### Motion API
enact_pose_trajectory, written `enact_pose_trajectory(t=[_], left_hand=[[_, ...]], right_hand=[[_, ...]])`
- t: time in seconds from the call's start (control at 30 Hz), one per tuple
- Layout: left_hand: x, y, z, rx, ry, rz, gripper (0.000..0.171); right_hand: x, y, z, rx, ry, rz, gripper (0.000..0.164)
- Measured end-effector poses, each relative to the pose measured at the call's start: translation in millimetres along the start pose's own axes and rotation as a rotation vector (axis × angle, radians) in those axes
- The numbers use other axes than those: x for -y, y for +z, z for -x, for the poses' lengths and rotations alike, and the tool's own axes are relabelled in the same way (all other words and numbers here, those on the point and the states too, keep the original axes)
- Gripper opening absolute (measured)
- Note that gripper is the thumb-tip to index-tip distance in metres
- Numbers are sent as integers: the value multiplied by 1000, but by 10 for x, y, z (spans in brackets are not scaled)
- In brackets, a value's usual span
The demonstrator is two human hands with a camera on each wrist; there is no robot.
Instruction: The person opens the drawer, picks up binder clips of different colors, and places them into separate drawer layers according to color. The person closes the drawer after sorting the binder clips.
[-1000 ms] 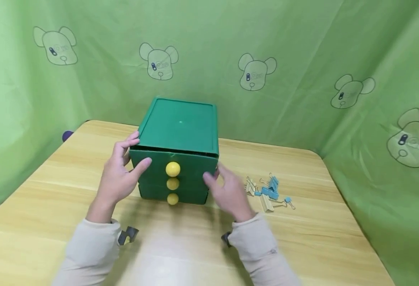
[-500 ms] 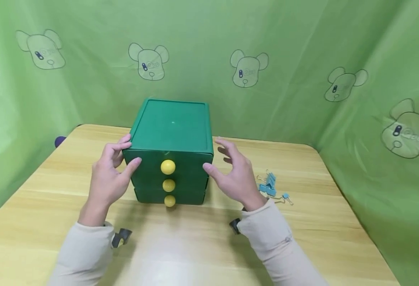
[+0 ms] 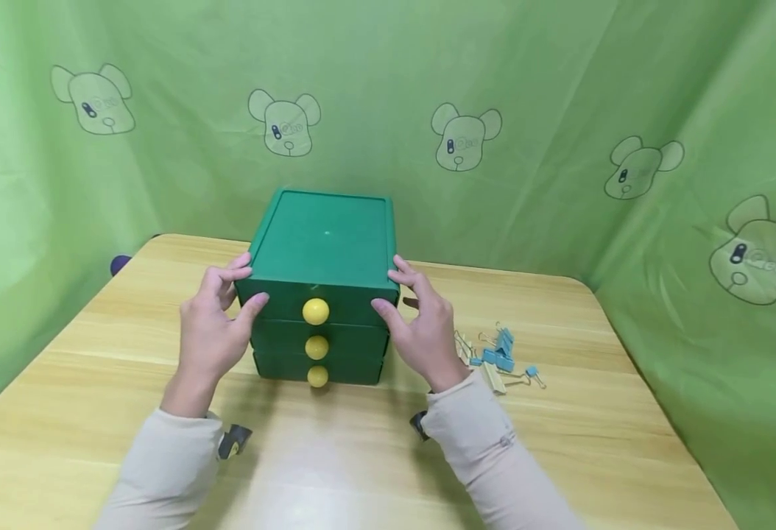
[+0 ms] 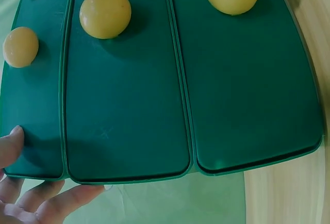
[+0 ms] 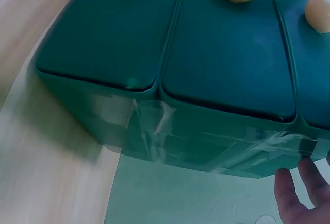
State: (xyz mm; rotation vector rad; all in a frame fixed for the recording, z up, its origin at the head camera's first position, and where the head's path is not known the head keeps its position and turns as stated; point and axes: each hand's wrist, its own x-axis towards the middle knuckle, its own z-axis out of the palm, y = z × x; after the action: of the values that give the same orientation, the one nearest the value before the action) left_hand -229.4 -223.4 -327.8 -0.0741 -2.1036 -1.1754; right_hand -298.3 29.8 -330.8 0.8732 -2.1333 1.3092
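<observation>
A green three-drawer box (image 3: 325,246) stands on the wooden table, a round yellow knob (image 3: 316,311) on each drawer front. Its drawer fronts lie flush in the left wrist view. My left hand (image 3: 209,335) straddles the box's left front edge, thumb on the top drawer front (image 4: 33,105) and fingers along the side. At the right front edge my right hand (image 3: 424,331) lies likewise, its thumb at the front and its fingertips close to the side wall (image 5: 206,141). Clear tape shows on that wall in the right wrist view.
Several blue binder clips (image 3: 498,359) and pale yellow binder clips (image 3: 494,378) lie in a small heap to the right of the box. A green curtain (image 3: 375,81) with mouse-head drawings hangs behind and around the wooden table (image 3: 315,471).
The top drawer, a gap showing above its front a second ago, now sits closed. My right hand moved off the box's right edge and came back to it; the left stayed at its edge.
</observation>
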Motion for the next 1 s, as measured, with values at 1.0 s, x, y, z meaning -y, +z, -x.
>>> enact_pose_trajectory(t=[1.0], left_hand=[[55, 68, -118, 48, 79, -84, 35]], right_hand=[[253, 20, 260, -61, 151, 114, 30]])
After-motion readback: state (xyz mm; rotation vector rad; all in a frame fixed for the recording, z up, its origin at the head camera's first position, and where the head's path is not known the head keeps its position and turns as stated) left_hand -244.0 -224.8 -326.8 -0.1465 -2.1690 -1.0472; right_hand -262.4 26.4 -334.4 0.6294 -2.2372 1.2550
